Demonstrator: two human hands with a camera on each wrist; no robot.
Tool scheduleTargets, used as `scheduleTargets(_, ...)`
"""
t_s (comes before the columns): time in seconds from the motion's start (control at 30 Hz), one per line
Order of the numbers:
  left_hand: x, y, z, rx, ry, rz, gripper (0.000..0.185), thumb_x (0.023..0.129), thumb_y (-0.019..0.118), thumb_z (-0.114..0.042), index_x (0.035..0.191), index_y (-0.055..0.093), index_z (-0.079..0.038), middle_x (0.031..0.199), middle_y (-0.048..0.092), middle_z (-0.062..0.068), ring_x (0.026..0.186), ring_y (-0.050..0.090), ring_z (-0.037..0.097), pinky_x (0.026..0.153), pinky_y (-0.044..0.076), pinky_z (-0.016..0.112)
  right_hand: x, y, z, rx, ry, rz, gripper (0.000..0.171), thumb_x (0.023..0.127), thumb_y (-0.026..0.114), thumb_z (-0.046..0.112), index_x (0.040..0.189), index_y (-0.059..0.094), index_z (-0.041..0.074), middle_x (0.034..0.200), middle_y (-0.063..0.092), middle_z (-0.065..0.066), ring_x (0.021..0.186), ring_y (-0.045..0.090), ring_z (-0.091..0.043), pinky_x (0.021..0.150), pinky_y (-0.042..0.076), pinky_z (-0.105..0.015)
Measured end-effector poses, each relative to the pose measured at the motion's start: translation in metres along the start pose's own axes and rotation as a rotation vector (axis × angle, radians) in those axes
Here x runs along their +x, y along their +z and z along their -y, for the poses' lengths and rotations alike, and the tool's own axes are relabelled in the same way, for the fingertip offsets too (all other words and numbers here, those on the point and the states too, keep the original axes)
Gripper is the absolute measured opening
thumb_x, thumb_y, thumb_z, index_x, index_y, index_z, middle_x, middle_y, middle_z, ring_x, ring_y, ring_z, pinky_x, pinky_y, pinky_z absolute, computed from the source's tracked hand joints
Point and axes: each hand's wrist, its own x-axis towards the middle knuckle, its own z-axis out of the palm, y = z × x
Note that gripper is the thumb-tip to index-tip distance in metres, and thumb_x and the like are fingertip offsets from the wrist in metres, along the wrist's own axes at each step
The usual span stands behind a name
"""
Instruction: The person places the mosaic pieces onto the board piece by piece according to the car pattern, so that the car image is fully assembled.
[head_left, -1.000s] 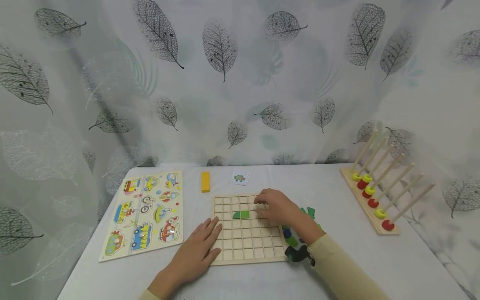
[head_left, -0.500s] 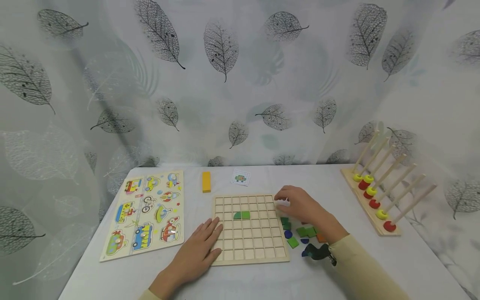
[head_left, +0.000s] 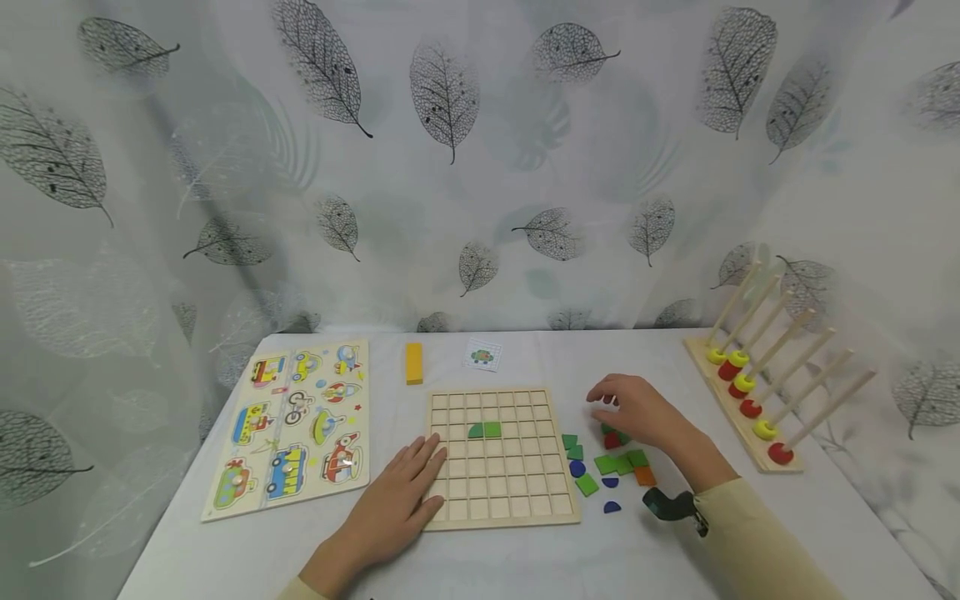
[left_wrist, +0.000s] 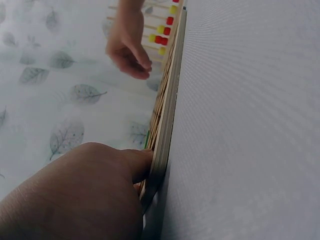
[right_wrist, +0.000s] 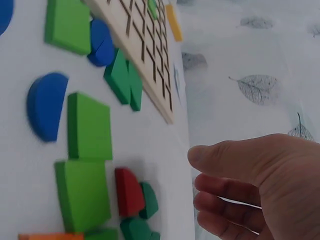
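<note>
- Hovering above the loose coloured wooden shape pieces (head_left: 609, 460), the right hand (head_left: 637, 410) has its fingers loosely curled and parted; the right wrist view shows no piece between them — the hand grips nothing.
- Directly under those fingers lie a small red wooden piece (right_wrist: 128, 191) and dark green pieces (right_wrist: 145, 215); in the head view the hand partly covers them, so their full outlines cannot be made out.
- The other loose pieces — green squares (right_wrist: 89, 125), blue half-rounds (right_wrist: 46, 105) and an orange piece (head_left: 644, 476) — lie on the white table (head_left: 525, 567) just right of the square wooden grid board (head_left: 501, 492); the orange piece is cut off at the bottom edge of the right wrist view.
- The left hand (head_left: 390, 500) rests flat, fingers straight, on the board's front-left corner; in the left wrist view the fingertips are hidden behind the board's edge.
- Two green pieces (head_left: 483, 430) sit side by side in grid cells in the board's upper half.
- A wooden vehicle puzzle board (head_left: 292, 425) lies well left of the grid board; a yellow wooden bar (head_left: 412, 363) and a small pattern card (head_left: 481, 356) lie behind it.
- A wooden peg rack with red and yellow rings (head_left: 750, 392) stands at the table's right.
</note>
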Motion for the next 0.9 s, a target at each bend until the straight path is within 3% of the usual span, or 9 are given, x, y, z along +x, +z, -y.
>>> scheduleTargets(0.3, 0.002, 0.001, -0.001, 0.015, -0.007, 0.012, 0.065, 0.113, 0.055, -0.036, 0.167, 0.039, -0.003, 0.177, 0.027, 0.014, 0.163, 0.024, 0.034, 0.132, 0.022, 0.052, -0.011, -0.002, -0.021, -0.028, 0.046, 0.066, 0.016, 0.095, 0.083, 0.009, 0.11, 0.084, 0.013, 0.104, 0.073, 0.004, 0.094, 0.063, -0.019, 0.086, 0.063, -0.04)
scheduleTargets(0.6, 0.002, -0.002, -0.002, 0.007, -0.013, 0.013, 0.066, 0.113, 0.056, -0.035, 0.167, 0.039, -0.003, 0.176, 0.028, 0.015, 0.162, 0.024, 0.035, 0.132, 0.021, 0.052, -0.005, 0.001, -0.021, 0.006, 0.056, 0.114, 0.015, 0.093, 0.083, 0.004, 0.105, 0.084, 0.012, 0.103, 0.073, 0.003, 0.093, 0.063, -0.019, 0.087, 0.062, -0.044)
scheduleTargets(0.9, 0.001, -0.002, -0.001, 0.011, -0.003, -0.002, 0.065, 0.112, 0.057, -0.035, 0.166, 0.041, -0.002, 0.176, 0.029, 0.016, 0.162, 0.026, 0.036, 0.132, 0.022, 0.053, -0.003, 0.002, -0.023, 0.014, 0.065, 0.14, 0.015, 0.094, 0.084, 0.004, 0.106, 0.083, 0.012, 0.107, 0.075, 0.001, 0.1, 0.066, -0.024, 0.096, 0.061, -0.052)
